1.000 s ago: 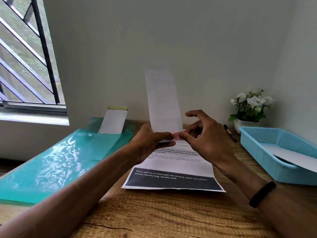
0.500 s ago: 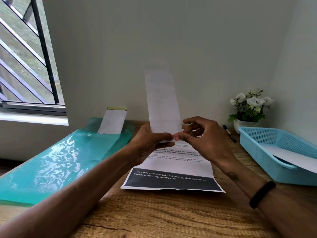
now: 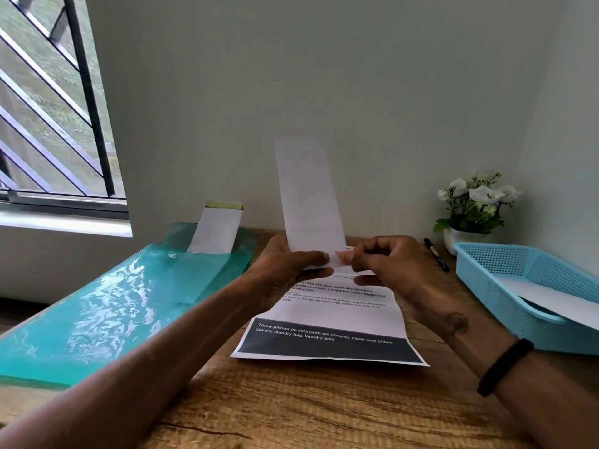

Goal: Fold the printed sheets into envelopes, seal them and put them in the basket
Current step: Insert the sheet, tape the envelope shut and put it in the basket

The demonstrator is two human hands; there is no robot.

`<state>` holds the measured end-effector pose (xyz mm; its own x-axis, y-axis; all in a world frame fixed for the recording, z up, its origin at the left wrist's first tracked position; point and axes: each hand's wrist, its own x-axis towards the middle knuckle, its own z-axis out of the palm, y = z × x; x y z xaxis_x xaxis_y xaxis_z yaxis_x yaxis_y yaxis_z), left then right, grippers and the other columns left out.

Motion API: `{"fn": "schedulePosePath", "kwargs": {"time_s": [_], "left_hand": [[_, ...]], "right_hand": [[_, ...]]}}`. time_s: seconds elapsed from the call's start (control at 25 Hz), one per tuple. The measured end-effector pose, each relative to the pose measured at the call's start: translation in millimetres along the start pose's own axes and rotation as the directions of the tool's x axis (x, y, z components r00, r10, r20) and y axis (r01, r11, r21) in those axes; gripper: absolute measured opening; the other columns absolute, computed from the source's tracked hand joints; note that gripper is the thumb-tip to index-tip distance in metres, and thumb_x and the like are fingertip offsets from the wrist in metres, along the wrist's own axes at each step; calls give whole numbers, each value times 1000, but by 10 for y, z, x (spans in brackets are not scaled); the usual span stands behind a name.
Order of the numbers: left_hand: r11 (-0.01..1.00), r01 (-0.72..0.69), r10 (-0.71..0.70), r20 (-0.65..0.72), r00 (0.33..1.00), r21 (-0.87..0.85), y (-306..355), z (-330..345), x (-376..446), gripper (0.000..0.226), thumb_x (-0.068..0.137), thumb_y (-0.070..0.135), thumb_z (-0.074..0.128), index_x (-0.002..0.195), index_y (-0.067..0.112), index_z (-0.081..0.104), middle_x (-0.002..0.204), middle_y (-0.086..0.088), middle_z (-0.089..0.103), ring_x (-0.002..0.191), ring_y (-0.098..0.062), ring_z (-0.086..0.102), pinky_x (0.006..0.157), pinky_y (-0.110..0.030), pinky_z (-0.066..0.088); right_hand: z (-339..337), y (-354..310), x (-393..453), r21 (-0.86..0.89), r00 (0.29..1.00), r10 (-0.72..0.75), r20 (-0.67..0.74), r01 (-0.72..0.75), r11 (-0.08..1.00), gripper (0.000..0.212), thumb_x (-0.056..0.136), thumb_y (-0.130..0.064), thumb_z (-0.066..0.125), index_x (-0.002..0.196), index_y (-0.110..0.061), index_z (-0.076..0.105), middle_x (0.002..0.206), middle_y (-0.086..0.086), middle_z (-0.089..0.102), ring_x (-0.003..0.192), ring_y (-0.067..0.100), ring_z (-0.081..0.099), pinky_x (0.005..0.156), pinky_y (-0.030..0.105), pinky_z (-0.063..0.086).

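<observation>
Both hands' grips pinch the folded sheet (image 3: 309, 196) upright: left hand (image 3: 285, 270), right hand (image 3: 389, 267), seemingly at its bottom edge.

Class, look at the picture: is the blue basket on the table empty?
No: a white sheet already lies inside the blue basket, sticking out past its near rim.
</observation>
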<state>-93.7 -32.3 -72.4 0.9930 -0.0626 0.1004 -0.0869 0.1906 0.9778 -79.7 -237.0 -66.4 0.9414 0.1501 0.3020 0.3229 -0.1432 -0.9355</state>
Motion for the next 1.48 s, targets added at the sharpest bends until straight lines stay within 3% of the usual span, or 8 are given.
{"fn": "schedulePosePath", "kwargs": {"time_s": [0.2,0.6,0.72,0.88,1.16,1.48], "left_hand": [[1000,4,-4,10,1000,-2,-19,-6,7,59,87,-7,74,140,0,49,137,-20,59,120,-41,66,91,-46,64],[1000,5,-5,18,1000,-16,-39,6,19,57,89,-6,73,141,-1,49,138,-21,59,120,-41,66,91,-45,64],[1000,-13,13,19,1000,-19,-33,13,11,56,90,3,76,141,1,53,136,-20,63,119,-38,68,91,-44,64],[998,-49,48,50,998,27,-33,24,-26,74,74,19,87,139,4,56,132,-19,68,118,-34,71,94,-43,62],[996,-47,43,52,998,78,-65,3,6,67,82,-4,81,141,0,53,135,-23,65,123,-38,67,104,-54,56],[995,-63,64,-16,998,77,-100,-22,25,68,77,-6,84,137,3,54,130,-19,66,119,-38,67,99,-53,59]], "right_hand": [[-17,-14,-24,11,999,38,31,-38,999,16,73,-24,90,80,-11,84,88,3,81,84,19,77,71,34,66],[47,54,-34,21,999,10,-44,-10,1000,26,69,-30,93,82,-10,83,85,3,81,74,14,75,74,36,66],[47,51,-30,-19,998,-9,-57,8,1000,23,72,-31,92,83,-12,82,84,3,81,74,16,77,75,38,66],[54,69,-46,-47,998,-47,-46,45,998,10,79,-22,88,80,-14,82,80,0,80,80,18,77,69,31,66],[71,45,-56,-50,998,-41,-57,38,998,15,76,-22,90,81,-11,81,84,2,80,80,18,77,70,32,66],[60,56,-49,-82,998,-59,-20,57,995,13,76,-25,90,79,-16,82,75,-4,79,72,13,74,64,30,65]]}}
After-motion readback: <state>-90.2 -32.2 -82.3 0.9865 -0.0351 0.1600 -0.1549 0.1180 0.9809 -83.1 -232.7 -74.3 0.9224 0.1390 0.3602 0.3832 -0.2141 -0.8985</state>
